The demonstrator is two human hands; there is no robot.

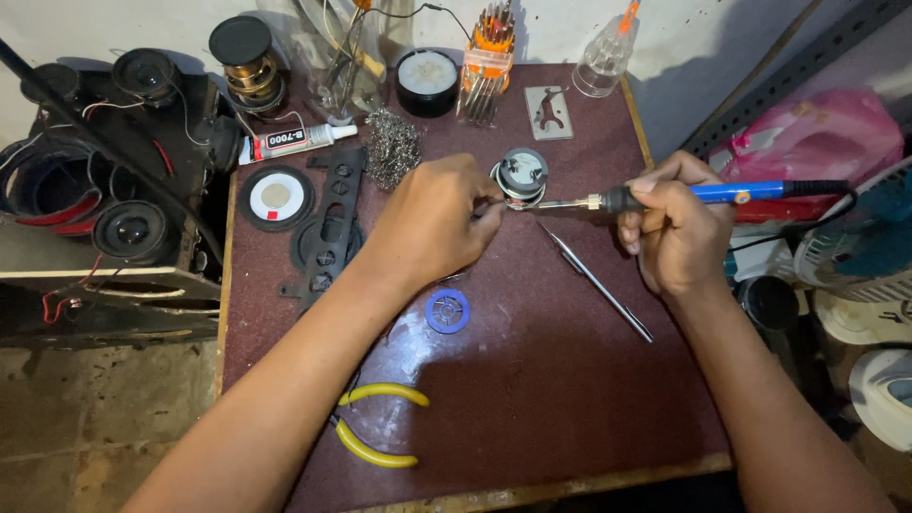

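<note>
Small dark maroon table (pixel 532 380), top scuffed and shiny in patches, pale wooden edging along the left and bottom sides. It stands against a whitish wall at the top of the frame; a worn concrete floor shows at lower left.

Left hand (pixel 432 220), centre of the frame: fingers curled tight, pinching something small against the round silver-and-black speaker unit (pixel 522 176); what it pinches is too small to tell. Right hand (pixel 673 231), right of centre: closed in a full grip round the blue-handled soldering iron (pixel 722 194), whose metal tip reaches left and meets the lower edge of the speaker unit. The speaker unit sits on the table in the upper middle, between the two hands.

On the table otherwise: long grey metal tweezers (pixel 597 281) lying slantwise just below the iron; small blue plastic spool (pixel 447 311) below the left wrist; yellow-handled pliers (pixel 376 425) at lower left, near the left forearm; tangle of grey steel wool (pixel 391 145) upper centre; white glue tube with a red cap (pixel 293 141) beside it; flat round black-rimmed white disc (pixel 275 197) at left; black plastic frame piece (pixel 332 223) next to that; black round tin (pixel 427 82) at the top edge.

Left of the table, a low shelf holds black loudspeaker cones (pixel 133 231) and loose wires. Right side: pink plastic bag (pixel 825 133), white fan parts (pixel 869 313).
</note>
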